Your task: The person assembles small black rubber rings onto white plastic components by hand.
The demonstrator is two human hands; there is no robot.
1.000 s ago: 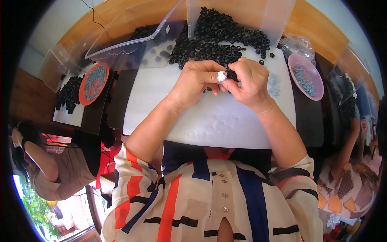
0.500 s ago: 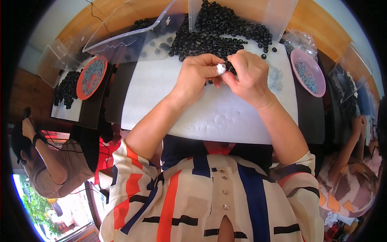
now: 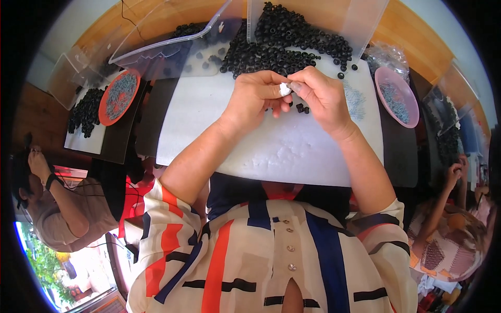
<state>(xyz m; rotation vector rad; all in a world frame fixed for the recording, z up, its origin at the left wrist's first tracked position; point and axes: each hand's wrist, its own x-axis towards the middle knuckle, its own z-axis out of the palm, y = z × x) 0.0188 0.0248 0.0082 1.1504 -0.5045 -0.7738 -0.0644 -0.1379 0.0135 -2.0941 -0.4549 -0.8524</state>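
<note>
My left hand [image 3: 251, 98] and my right hand [image 3: 324, 99] meet over the white board [image 3: 224, 151], fingertips almost touching. A crumpled white wrapping [image 3: 285, 89] sits at the left thumb tip. The left thumb and forefinger are pinched together. My right thumb and forefinger close in a pinch just beside the wrapping. What either hand holds is too small or too covered to make out. Several small black parts [image 3: 300, 108] lie on the board just below the hands. Beyond the fingers spreads a large heap of round black ring-like parts [image 3: 276, 58].
Clear plastic bins [image 3: 172, 44] lie tipped beside and behind the heap. Thin blue-grey pins [image 3: 354, 101] are scattered on the board's right. Similar pins fill a pink bowl [image 3: 415, 116] and an orange bowl [image 3: 136, 83]. Other people [image 3: 62, 206] sit at either side.
My right hand has turned and drawn slightly down, its thumb and forefinger now pinched by the left thumb. The small black parts below the hands show more fully.
</note>
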